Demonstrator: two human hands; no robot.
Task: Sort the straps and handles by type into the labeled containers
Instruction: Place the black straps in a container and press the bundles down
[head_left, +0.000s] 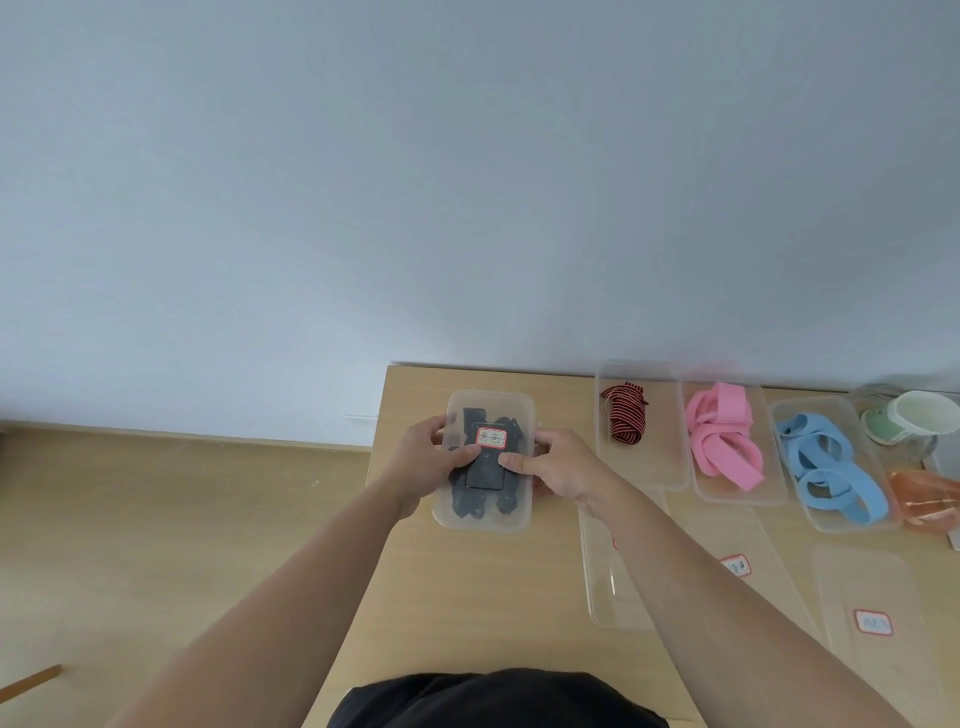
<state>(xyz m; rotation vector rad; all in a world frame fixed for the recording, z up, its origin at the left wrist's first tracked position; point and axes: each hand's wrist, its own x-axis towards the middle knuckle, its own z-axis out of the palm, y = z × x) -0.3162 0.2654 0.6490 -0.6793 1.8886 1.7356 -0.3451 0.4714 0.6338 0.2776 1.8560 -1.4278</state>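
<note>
A clear plastic container (511, 512) full of black straps (470, 501) sits on the wooden table, covered by a clear lid with a red-framed label (491, 437). My left hand (426, 462) grips its left side, thumb pressed on the lid. My right hand (556, 462) grips the right side, thumb also on top. Further right stand open containers: one with a red-and-black striped strap (626, 418), one with pink straps (722, 436), one with blue straps (826, 462), and orange straps (927, 499) at the edge.
Loose clear lids with red-framed labels (735, 565) (872, 622) lie on the table (467, 597) in front of the open containers. A white cup (922, 415) and a green item stand at the far right. The table's left edge drops to the floor.
</note>
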